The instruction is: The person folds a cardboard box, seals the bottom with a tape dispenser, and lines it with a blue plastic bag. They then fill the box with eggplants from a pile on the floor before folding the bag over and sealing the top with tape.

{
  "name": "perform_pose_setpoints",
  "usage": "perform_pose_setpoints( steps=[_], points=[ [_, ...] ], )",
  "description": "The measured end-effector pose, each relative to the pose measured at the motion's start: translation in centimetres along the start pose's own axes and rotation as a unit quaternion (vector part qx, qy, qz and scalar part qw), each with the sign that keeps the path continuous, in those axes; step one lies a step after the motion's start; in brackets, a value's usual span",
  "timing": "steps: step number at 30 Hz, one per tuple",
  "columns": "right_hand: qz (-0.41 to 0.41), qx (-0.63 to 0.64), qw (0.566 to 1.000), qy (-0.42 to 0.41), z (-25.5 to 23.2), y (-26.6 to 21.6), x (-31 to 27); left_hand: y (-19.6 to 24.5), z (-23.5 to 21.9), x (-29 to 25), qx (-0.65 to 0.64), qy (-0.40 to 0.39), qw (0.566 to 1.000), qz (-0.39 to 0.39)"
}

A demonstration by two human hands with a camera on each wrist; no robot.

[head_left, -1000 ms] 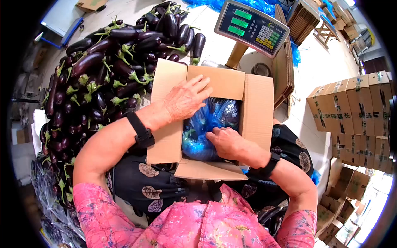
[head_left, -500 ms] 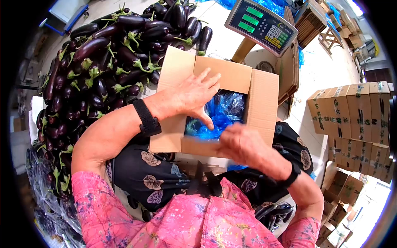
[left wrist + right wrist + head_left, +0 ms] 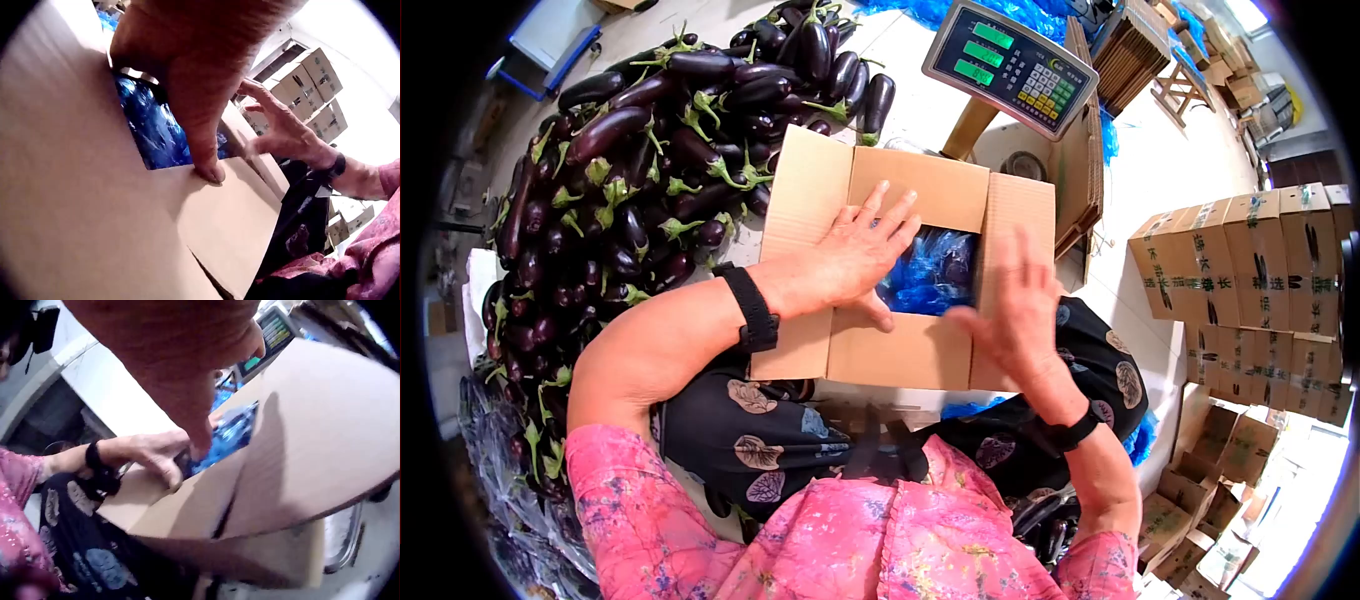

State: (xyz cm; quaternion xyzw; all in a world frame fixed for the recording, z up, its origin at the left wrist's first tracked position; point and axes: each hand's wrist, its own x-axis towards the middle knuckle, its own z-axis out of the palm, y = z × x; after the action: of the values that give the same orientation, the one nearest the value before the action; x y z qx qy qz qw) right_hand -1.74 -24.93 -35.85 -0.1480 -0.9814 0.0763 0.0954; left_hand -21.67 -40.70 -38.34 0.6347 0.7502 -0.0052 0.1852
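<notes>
A cardboard box (image 3: 900, 350) stands before the person, its far flap (image 3: 935, 190) and near flap folded inward over the opening. Between those flaps shows a blue plastic bag (image 3: 935, 270). The left hand (image 3: 865, 250) lies spread across the box's left side, fingertips on the far flap and thumb on the near flap (image 3: 231, 206), as the left wrist view also shows. Slightly blurred, the right hand (image 3: 1020, 315) hovers with extended fingers at the right side flap (image 3: 325, 425), holding nothing. The left side flap (image 3: 805, 190) is folded out.
A large heap of eggplants (image 3: 640, 180) lies at the left. Beyond the box stands a scale display (image 3: 1010, 65), with flattened cartons (image 3: 1085, 180) beside it. Printed boxes (image 3: 1240, 260) are stacked on the right. Clear plastic bags (image 3: 510, 480) lie at lower left.
The right hand has let go of the blue bag's gathered top and moved to the right flap. The near flap, earlier hanging outward, is folded in. The left thumb now rests on it.
</notes>
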Motion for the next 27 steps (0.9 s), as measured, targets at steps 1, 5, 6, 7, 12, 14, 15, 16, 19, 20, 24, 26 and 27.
perform_pose_setpoints(
  steps=[1,5,6,7,12,14,15,16,19,20,24,26,27],
  points=[
    [0.060,0.050,0.996,0.034,1.3,3.1,-0.6,0.0,0.2,0.0,0.006,0.002,1.000,-0.003],
    [0.330,0.577,0.738,-0.113,1.1,7.4,-3.0,-0.3,0.2,0.0,-0.004,0.010,1.000,0.003],
    [0.272,0.547,0.789,-0.069,-1.1,4.5,-2.5,-0.3,0.2,0.0,-0.004,0.011,1.000,0.004],
    [0.236,0.477,0.836,-0.137,-3.2,2.9,-2.4,-0.3,0.4,-0.1,-0.006,0.010,1.000,0.005],
    [0.005,0.289,0.953,-0.087,1.0,-2.8,-3.6,-1.2,0.4,-0.2,-0.022,0.011,1.000,0.011],
    [-0.052,0.182,0.978,-0.086,2.4,-3.7,-3.9,-1.9,0.4,0.1,-0.038,0.005,0.999,0.027],
    [-0.095,0.111,0.984,-0.098,3.1,-4.1,-4.0,-2.2,0.3,-0.1,-0.044,0.011,0.998,0.040],
    [-0.130,0.066,0.983,-0.108,3.7,-4.3,-4.0,-2.6,0.2,-0.3,-0.050,0.017,0.997,0.053],
    [-0.151,0.082,0.979,-0.112,3.3,-4.1,-4.7,-5.5,-1.4,-0.8,-0.067,0.136,0.985,0.088],
    [-0.158,0.102,0.975,-0.121,2.9,-4.1,-5.4,-6.9,-2.1,-1.0,-0.073,0.190,0.974,0.102],
    [-0.175,0.076,0.976,-0.100,4.0,-4.0,-5.5,-12.3,-3.7,-3.2,-0.147,0.345,0.918,-0.132],
    [-0.163,0.101,0.978,-0.082,4.0,-4.6,-5.1,-12.6,-3.0,-3.5,-0.417,0.187,0.876,-0.154],
    [-0.160,0.100,0.978,-0.084,3.9,-4.9,-4.8,-11.1,-3.4,-3.4,-0.454,0.212,0.856,-0.124]
  ],
)
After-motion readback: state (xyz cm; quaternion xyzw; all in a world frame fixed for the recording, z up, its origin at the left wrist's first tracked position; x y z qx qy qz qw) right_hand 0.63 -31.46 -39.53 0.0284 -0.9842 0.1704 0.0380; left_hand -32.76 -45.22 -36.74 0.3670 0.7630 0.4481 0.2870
